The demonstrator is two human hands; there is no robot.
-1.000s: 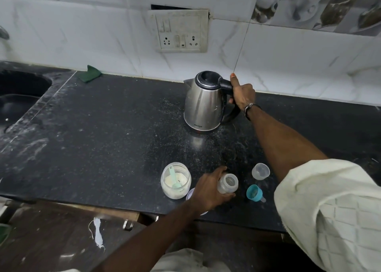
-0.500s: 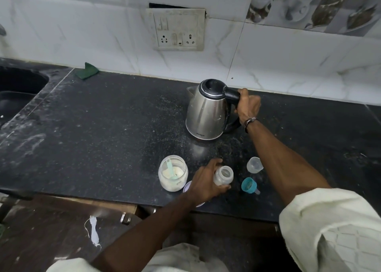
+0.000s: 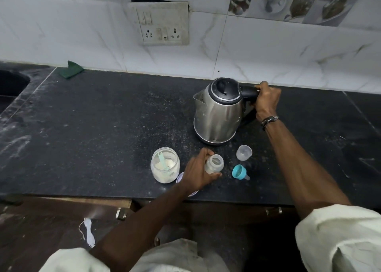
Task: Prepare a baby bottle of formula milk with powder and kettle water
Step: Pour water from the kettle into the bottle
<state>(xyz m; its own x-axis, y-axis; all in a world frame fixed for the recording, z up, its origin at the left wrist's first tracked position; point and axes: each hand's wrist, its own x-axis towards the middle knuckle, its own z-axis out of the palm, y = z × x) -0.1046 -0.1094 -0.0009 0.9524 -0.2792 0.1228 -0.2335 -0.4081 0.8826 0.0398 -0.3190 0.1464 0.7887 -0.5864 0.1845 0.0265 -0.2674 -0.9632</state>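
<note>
Your right hand (image 3: 267, 101) is clenched round the black handle of the stainless-steel electric kettle (image 3: 218, 115), which sits on the dark speckled stone counter (image 3: 103, 127). Your left hand (image 3: 196, 173) grasps the open clear plastic baby bottle (image 3: 214, 164) near the counter's front edge, between the clear powder jar (image 3: 165, 165) and the teal teat ring (image 3: 239, 171).

Steel-grey kettle (image 3: 217, 115), teal-ringed teat (image 3: 239, 171)

Cream rolled sleeves (image 3: 340, 236), dark wristband (image 3: 269, 120)
</note>
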